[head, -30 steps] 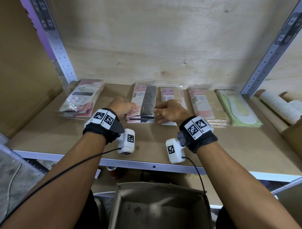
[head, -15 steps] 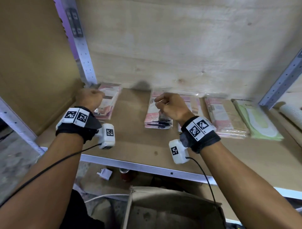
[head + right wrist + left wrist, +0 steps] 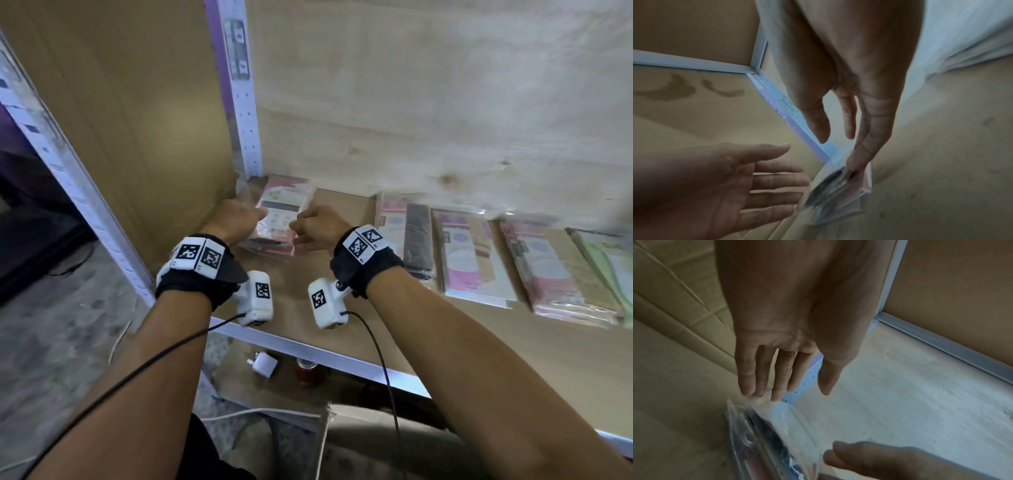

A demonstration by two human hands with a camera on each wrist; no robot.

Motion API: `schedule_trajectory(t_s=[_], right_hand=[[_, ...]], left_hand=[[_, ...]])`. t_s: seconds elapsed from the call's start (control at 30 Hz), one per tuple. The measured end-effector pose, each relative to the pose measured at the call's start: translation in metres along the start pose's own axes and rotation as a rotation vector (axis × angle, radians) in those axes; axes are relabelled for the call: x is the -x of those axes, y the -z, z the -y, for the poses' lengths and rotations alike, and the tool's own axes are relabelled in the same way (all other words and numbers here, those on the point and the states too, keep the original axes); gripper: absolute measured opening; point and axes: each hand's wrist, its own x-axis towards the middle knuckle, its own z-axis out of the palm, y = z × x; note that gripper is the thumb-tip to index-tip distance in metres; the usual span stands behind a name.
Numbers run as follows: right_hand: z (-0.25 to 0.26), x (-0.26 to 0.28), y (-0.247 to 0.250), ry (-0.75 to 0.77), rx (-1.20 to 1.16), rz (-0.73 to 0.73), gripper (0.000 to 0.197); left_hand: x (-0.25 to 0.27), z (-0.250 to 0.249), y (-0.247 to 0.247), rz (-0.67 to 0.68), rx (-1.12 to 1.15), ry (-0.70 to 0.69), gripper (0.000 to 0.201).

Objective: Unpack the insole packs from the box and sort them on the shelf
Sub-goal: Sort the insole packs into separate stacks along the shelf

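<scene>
A stack of clear-wrapped pink and white insole packs (image 3: 284, 212) lies in the back left corner of the wooden shelf (image 3: 376, 329). My left hand (image 3: 243, 219) is at its left side and my right hand (image 3: 308, 228) at its right side. In the left wrist view the left hand (image 3: 789, 392) has straight fingers, their tips just at the plastic wrap (image 3: 756, 434). In the right wrist view the right hand (image 3: 838, 151) is also straight-fingered, its outer fingertips touching the stack (image 3: 838, 188). Neither hand curls round a pack.
Further stacks lie in a row to the right: black and pink (image 3: 414, 236), pink and tan (image 3: 469, 263), another pink and tan (image 3: 561, 277), green (image 3: 613, 263). A perforated upright (image 3: 239, 102) and cardboard wall (image 3: 154, 137) close the left. The cardboard box (image 3: 376, 445) sits below.
Both hands have left the black and pink stack and moved left to the corner stack, the left one first. The head view has swung left with them.
</scene>
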Motion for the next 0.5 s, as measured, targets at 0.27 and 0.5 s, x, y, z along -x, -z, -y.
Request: schedule_trajectory(t_s=[0.27,0.5], right_hand=[[-0.021,-0.005,0.013,-0.044,-0.080,-0.014,0.014],[-0.019,0.029,0.051,0.112,0.037,-0.016,0.004]], left_hand=[[0.010,0.002,-0.001,0.129,0.233,0.161,0.025],[0.028,-0.014,-0.010,0.263,0.543,0.153,0.045]])
